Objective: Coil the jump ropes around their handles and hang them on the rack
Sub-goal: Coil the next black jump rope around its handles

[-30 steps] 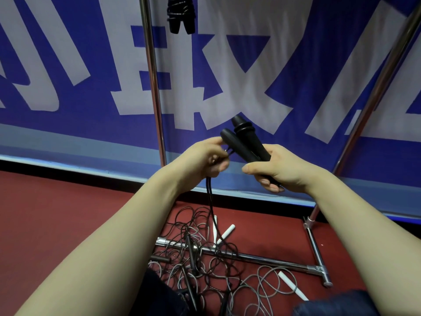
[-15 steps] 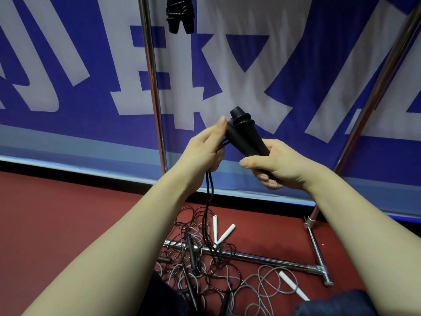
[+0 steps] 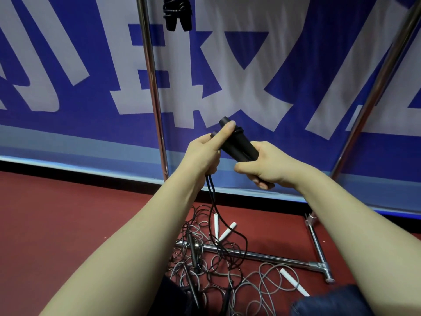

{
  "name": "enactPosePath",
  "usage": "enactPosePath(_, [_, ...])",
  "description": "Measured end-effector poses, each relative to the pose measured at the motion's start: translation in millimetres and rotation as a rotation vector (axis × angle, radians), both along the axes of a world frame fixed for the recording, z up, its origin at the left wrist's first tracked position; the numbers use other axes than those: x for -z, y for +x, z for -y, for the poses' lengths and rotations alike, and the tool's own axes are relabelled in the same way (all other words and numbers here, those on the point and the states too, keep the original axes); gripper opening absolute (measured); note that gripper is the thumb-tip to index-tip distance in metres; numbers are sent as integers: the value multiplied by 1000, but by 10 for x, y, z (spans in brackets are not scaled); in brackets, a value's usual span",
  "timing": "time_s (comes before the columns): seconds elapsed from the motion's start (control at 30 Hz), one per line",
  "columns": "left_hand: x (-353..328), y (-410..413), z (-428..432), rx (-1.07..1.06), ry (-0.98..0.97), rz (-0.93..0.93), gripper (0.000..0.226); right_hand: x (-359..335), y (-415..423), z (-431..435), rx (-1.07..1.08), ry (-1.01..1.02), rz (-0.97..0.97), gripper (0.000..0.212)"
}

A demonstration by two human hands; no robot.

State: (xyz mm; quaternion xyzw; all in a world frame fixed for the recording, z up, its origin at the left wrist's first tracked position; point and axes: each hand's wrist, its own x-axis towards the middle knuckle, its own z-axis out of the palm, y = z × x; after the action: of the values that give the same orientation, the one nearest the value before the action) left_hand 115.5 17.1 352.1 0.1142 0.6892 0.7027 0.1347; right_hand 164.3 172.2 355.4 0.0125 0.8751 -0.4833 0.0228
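Head view: right hand (image 3: 272,166) tight around matte cylindrical handles (image 3: 239,144), left hand (image 3: 202,156) around cord (image 3: 211,198).

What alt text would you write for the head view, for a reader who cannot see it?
The right hand grips two black handles together while the left hand holds their cord, which hangs to a tangle of ropes on the red floor at the foot of a metal rack.

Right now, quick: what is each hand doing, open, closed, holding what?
Left hand: closed on the black cord, index finger resting on the two black handles.
Right hand: closed around those handles.
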Motion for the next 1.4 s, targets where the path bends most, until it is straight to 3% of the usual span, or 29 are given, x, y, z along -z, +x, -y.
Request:
enactPosePath(0.2, [6,43,-73,-146,-164,-62,61,29,-25,-30,31,-13,6,21])
enactPosePath(0.3, [-3,-1,-1,-126,-364,-111,65,73,-31,-57,27,49,18,20])
enactPosePath(0.4, [-5,-23,56,-91,-429,-126,72,129,-54,-88,41,107,0,18])
enactPosePath(0.67, [39,-139,158,-79,-422,-77,67,234,-94,8,153,624,-240,13])
enactPosePath(0.87, [48,-172,220,-78,-235,-1,26,298,-94,128,217,979,-270,19])
enactPosePath(0.93, [29,-182,200,-63,-197,69,24,331,-97,186,235,1057,-256,25])
enactPosePath(1.03, [58,-204,163,-60,-215,180,38,368,-57,307,213,1134,-195,47])
enactPosePath(1.1, [131,-206,139,-102,-284,203,49,422,-43,394,207,1208,-163,48])
enactPosePath(1.27, [275,-214,68,-176,-178,191,34,540,-45,470,205,1279,-158,46])
enactPosePath(1.4, [292,-244,59,-190,-172,61,37,493,-20,459,186,1253,-201,52])
